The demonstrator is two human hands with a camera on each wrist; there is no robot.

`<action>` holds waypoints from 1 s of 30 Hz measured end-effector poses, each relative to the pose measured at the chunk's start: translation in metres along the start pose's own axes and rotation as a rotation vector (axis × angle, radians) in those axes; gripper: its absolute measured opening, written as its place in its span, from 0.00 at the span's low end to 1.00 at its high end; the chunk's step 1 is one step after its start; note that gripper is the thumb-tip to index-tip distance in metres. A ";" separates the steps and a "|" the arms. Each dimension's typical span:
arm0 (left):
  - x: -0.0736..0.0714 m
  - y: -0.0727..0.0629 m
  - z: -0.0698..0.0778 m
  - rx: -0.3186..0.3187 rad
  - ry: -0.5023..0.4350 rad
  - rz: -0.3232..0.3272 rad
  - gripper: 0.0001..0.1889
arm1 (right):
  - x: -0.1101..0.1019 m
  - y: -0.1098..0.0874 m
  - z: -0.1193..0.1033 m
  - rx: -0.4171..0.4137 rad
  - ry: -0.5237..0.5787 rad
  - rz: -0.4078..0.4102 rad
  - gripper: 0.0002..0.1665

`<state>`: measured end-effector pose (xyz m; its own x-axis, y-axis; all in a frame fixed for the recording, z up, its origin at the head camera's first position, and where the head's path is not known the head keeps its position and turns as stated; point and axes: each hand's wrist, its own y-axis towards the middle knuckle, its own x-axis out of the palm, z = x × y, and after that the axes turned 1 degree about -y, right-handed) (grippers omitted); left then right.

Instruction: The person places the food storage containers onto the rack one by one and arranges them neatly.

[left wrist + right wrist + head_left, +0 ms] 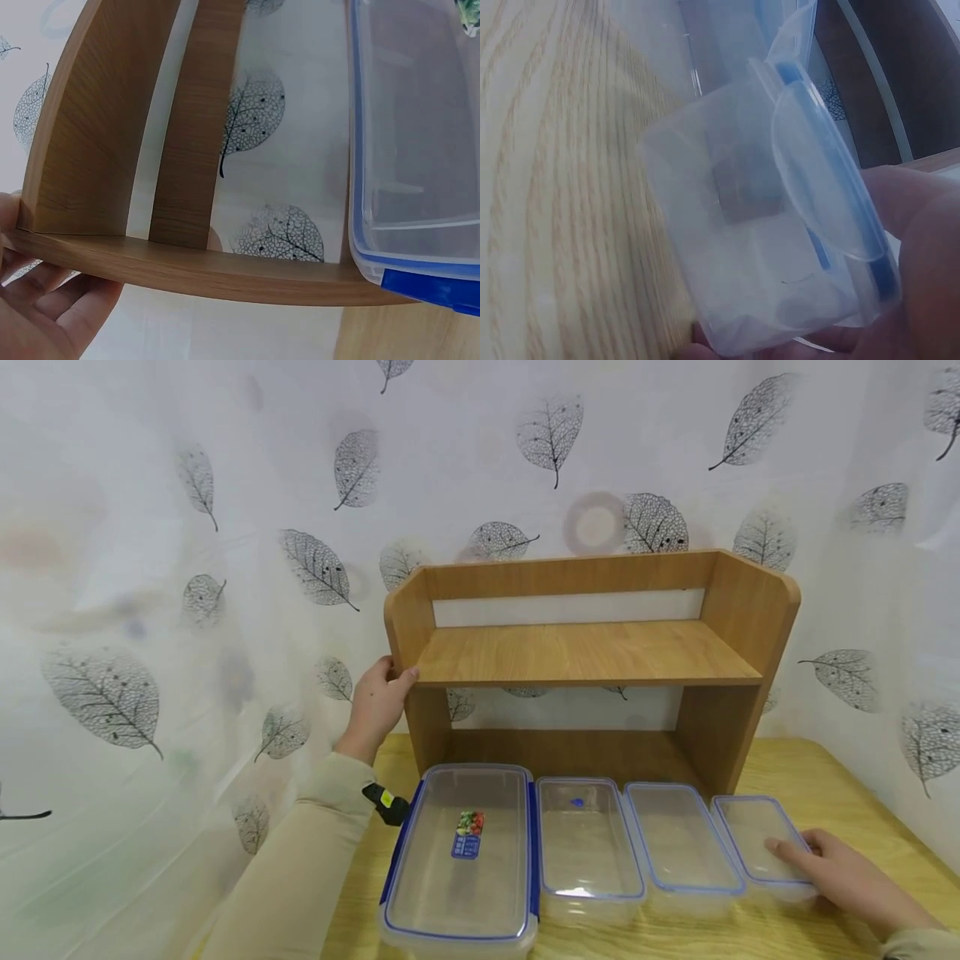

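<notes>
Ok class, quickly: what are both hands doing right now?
Left hand: holding the brown wooden two-level shelf by its left side.
Right hand: holding the rightmost clear plastic rectangular blue-rimmed box.

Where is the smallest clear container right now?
In the head view, the smallest clear container is at the row's right end, gripped by the right hand, just right of another blue-rimmed container.

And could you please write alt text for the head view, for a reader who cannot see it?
A person's right hand holds the rightmost clear container in a row of four on a wood-grained table, while the left hand grips the left side of a wooden shelf unit behind the row. A pale, leaf-patterned backdrop fills the background.
</notes>
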<state>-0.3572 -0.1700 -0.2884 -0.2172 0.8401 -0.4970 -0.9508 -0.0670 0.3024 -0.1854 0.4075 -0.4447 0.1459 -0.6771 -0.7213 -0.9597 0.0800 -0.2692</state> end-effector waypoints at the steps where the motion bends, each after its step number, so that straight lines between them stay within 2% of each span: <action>1: 0.000 0.000 0.000 -0.001 0.001 0.001 0.30 | 0.000 0.000 -0.001 0.000 0.013 0.001 0.54; 10: 0.003 -0.001 -0.004 -0.007 0.011 0.020 0.30 | 0.001 -0.003 0.000 0.005 0.140 -0.028 0.53; 18: 0.006 -0.003 -0.004 0.018 0.031 0.060 0.28 | 0.000 -0.003 0.004 0.028 0.214 -0.038 0.54; 30: 0.007 -0.005 -0.002 0.007 0.019 0.080 0.27 | -0.006 -0.002 0.003 0.037 0.376 -0.110 0.49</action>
<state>-0.3543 -0.1648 -0.2948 -0.2971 0.8216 -0.4865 -0.9286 -0.1299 0.3477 -0.1834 0.4136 -0.4422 0.1421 -0.9035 -0.4044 -0.9330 0.0142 -0.3597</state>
